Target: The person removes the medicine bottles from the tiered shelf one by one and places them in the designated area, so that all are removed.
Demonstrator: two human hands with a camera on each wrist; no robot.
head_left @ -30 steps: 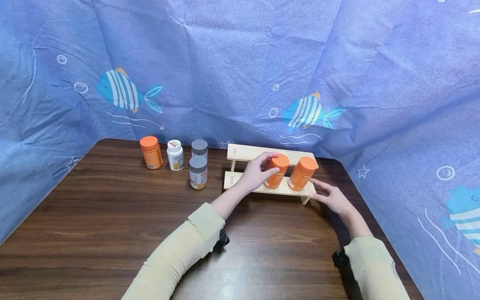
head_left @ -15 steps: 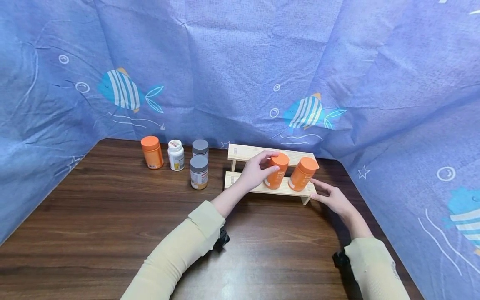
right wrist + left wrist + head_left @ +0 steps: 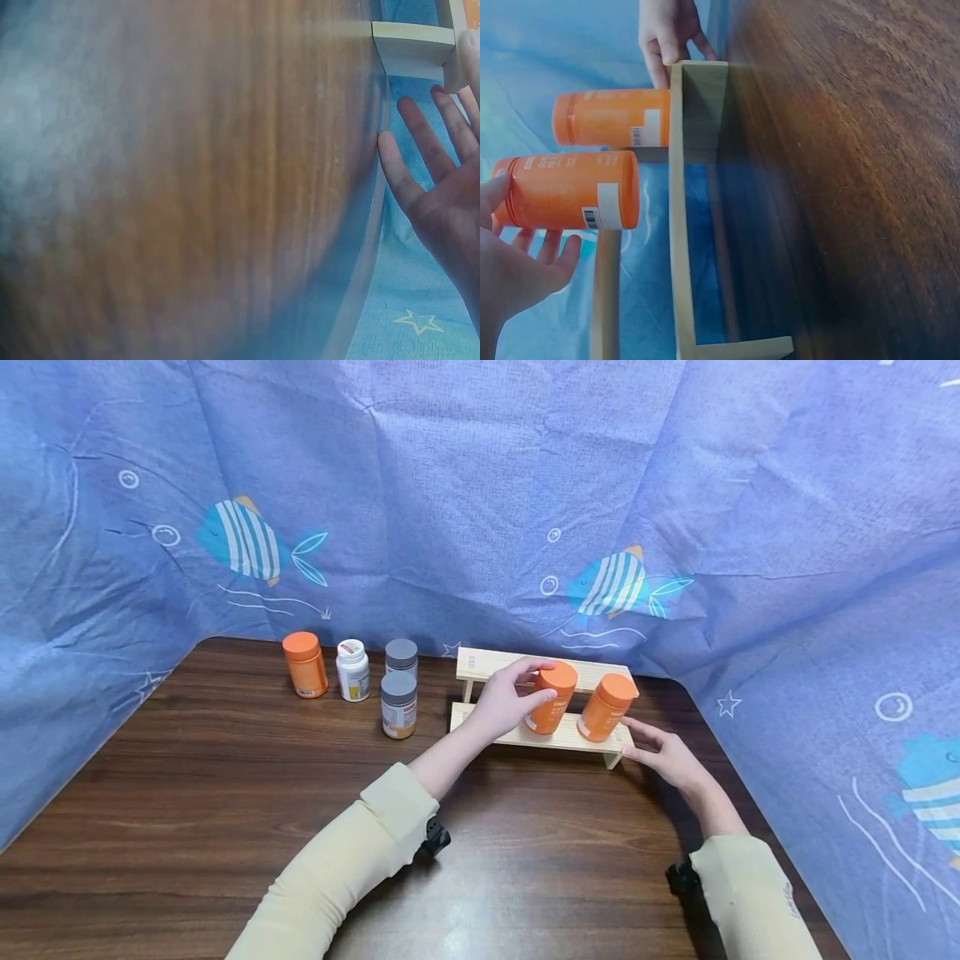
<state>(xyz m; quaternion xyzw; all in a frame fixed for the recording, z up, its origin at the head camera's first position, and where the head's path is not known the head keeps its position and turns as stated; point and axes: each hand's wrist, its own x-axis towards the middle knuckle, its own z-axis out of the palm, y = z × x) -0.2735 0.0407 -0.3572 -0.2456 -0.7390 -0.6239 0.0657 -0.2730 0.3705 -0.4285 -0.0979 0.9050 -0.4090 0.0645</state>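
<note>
My left hand (image 3: 504, 700) grips an orange bottle (image 3: 551, 702) by its upper part, thumb in front and fingers behind the cap. In the left wrist view, a gap separates this bottle (image 3: 570, 191) from the lower shelf board (image 3: 679, 225). A second orange bottle (image 3: 603, 710) stands upright at the right of the two-tier wooden rack's lower shelf (image 3: 517, 737). At that shelf's right end, my right hand (image 3: 671, 758) touches the wood with thumb and fingertips. Its other fingers (image 3: 427, 139) extend straight and spread in the right wrist view.
Left of the rack stand an orange bottle (image 3: 306, 670), a white bottle (image 3: 353, 672) and two grey-capped jars, the front jar (image 3: 398, 706) partly covering the rear jar (image 3: 401, 653). A blue fish-print curtain (image 3: 465, 510) hangs behind the dark wooden table (image 3: 300, 810).
My left hand has raised the gripped orange bottle slightly, with a small shift left just now. The right hand and the other bottles stay in place.
</note>
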